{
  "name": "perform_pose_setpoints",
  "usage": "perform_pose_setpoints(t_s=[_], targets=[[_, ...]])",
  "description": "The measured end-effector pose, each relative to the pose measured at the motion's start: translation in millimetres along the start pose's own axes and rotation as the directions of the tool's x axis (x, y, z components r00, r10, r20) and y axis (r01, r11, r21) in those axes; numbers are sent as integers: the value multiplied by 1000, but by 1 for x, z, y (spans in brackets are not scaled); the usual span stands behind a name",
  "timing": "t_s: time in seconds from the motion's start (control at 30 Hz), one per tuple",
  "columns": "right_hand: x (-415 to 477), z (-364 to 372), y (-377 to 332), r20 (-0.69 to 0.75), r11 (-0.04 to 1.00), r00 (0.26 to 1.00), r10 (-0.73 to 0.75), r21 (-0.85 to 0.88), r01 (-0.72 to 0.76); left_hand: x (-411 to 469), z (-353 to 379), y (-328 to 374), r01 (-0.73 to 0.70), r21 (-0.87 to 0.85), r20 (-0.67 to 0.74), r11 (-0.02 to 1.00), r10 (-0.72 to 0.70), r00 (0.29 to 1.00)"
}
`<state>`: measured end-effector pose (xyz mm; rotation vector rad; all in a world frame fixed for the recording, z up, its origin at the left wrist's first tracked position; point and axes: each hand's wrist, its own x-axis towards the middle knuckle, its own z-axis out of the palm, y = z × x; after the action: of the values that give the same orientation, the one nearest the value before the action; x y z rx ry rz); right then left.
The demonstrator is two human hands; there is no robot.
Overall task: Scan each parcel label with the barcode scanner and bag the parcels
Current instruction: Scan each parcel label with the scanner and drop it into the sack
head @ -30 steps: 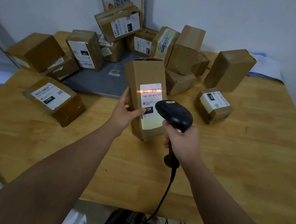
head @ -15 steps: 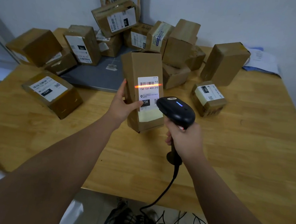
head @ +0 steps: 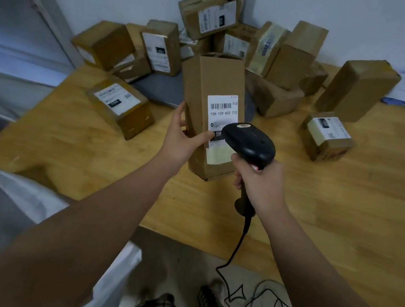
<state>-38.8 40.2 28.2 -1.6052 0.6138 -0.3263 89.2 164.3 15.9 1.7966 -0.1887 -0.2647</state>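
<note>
A tall cardboard parcel stands upright above the wooden table, gripped on its left side by my left hand. Its white label with a barcode faces me. My right hand holds a black barcode scanner by the handle, its head right in front of the label's lower part. No scan line shows on the label. The scanner's cable hangs below the table edge.
Several more cardboard parcels are piled at the back of the table, with one at the left and one at the right. A grey flat scale platform lies behind the held parcel. White bag material lies at lower left.
The orange scan line on the label has gone out and the scanner's blue light is off. The view has swung left and down; parcel and scanner sit closer together.
</note>
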Motion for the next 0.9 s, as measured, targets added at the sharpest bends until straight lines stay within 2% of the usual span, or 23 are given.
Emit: perform_pose_setpoints(t_s=[0.17,0.27,0.4,0.53,0.7,0.8,0.9], targets=[[-29,67,6,136,998,991,-5,63,-3,-41,-87,-39,-39,23,-84,999,41,996],[-53,117,14,252,994,967,31,95,-56,-81,-155,-71,-38,114,-169,993,58,984],[-88,188,33,377,994,922,87,27,-104,-141,-241,-109,-11,147,-314,989,57,948],[-122,246,52,454,993,883,116,-45,-107,-187,-307,-145,37,135,-383,990,17,923],[-149,295,78,479,978,861,172,-185,-92,-221,-356,-195,110,306,-417,946,29,909],[-158,316,95,525,947,816,242,-309,-83,-234,-364,-236,309,388,-451,869,-113,885],[-160,329,110,525,911,807,271,-411,-38,-234,-360,-264,575,384,-534,723,-334,777]])
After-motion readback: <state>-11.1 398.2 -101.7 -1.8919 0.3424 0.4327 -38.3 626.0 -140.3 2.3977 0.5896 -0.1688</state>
